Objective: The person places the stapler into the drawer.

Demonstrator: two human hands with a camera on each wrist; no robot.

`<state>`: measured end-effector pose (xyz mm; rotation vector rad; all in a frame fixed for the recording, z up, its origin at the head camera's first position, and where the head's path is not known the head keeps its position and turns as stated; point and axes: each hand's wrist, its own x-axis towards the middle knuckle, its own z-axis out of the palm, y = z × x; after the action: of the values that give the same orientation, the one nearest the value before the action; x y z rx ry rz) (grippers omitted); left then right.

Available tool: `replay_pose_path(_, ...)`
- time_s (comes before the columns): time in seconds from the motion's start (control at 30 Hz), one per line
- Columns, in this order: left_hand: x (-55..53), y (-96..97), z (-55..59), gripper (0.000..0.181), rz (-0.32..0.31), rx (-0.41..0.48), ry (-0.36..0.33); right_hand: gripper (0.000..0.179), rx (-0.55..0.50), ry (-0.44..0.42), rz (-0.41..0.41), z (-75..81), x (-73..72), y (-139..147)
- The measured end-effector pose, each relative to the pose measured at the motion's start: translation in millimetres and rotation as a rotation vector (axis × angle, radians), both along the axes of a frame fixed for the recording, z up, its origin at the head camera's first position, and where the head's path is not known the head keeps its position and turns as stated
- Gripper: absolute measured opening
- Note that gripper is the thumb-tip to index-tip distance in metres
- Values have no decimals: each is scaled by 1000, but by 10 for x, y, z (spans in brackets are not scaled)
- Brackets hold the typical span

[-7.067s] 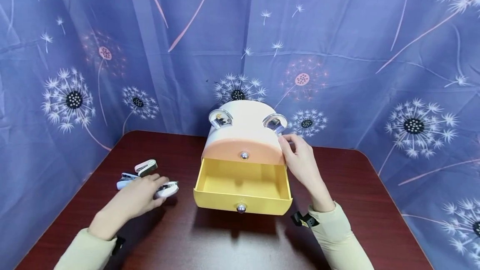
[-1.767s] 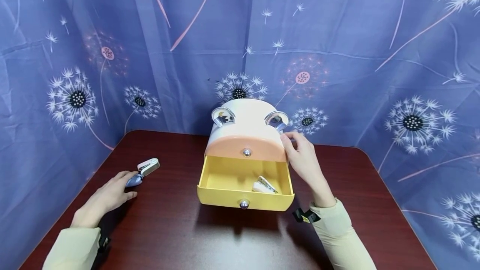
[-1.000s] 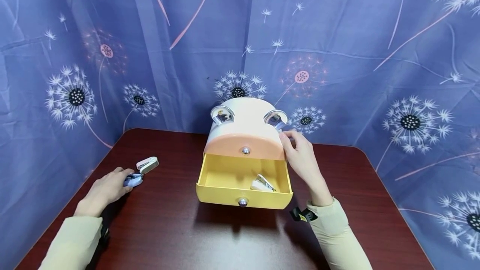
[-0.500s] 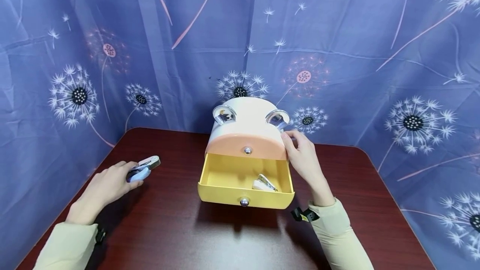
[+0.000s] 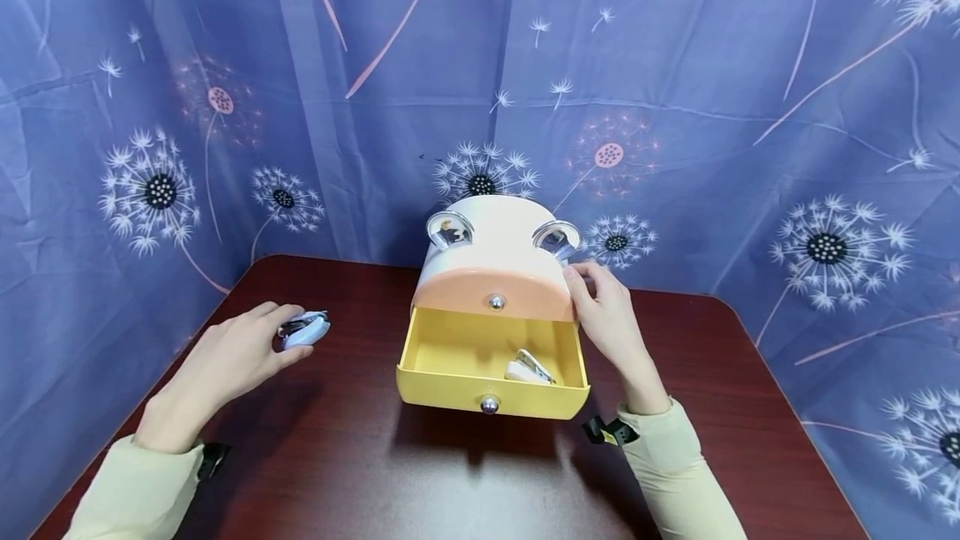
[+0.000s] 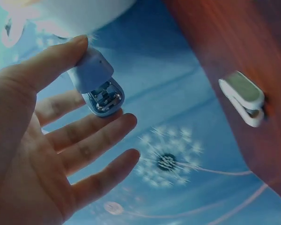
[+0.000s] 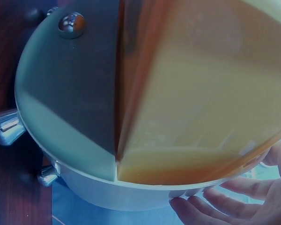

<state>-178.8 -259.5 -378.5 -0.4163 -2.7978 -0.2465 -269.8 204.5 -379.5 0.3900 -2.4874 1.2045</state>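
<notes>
My left hand (image 5: 236, 352) pinches a blue mini stapler (image 5: 307, 330) between thumb and fingers, above the table's left side. In the left wrist view the stapler (image 6: 91, 70) sits between thumb and index finger, while the other fingers spread out. My right hand (image 5: 611, 319) touches the right side of a white box (image 5: 498, 227) with a peach upper drawer. Below it a yellow drawer (image 5: 450, 390) is pulled out. Inside lies a white stapler (image 5: 525, 369), at the drawer's right. The right wrist view has fingertips (image 7: 185, 208) against the box wall.
Another stapler, white and grey-green (image 6: 243, 96), lies on the table; my left hand hides it in the head view. Two round chrome-rimmed pieces (image 5: 450, 230) stick up from the box. A blue dandelion curtain (image 5: 390, 148) hangs behind the dark red table (image 5: 337, 457).
The white stapler went from under my left hand into the drawer. My left hand then took hold of the blue stapler, lifted it and moved it rightward. My right hand stayed at the box.
</notes>
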Motion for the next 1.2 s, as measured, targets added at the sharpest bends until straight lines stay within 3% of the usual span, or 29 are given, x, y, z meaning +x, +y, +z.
replay_pose_path(0.3, 33, 388, 242, 51, -119, -23, 67, 46, 3, -9, -1, 1, 6, 5)
replay_pose_path(0.5, 4, 560, 329, 51, -183, -39, 121, 46, 7, -8, 8, 11, 17, -3)
replay_pose_path(0.73, -19, 761, 449, 49, -240, -56, 127, 45, -3, -6, 10, 31, 24, -3)
replay_pose_path(1.0, -92, 1038, 511, 49, -354, -74, 164, 45, -7, -8, 6, 16, 11, 2)
replay_pose_path(1.2, -199, 1269, 474, 49, -439, -109, 181, 44, -6, -3, 5, 11, 2, 2)
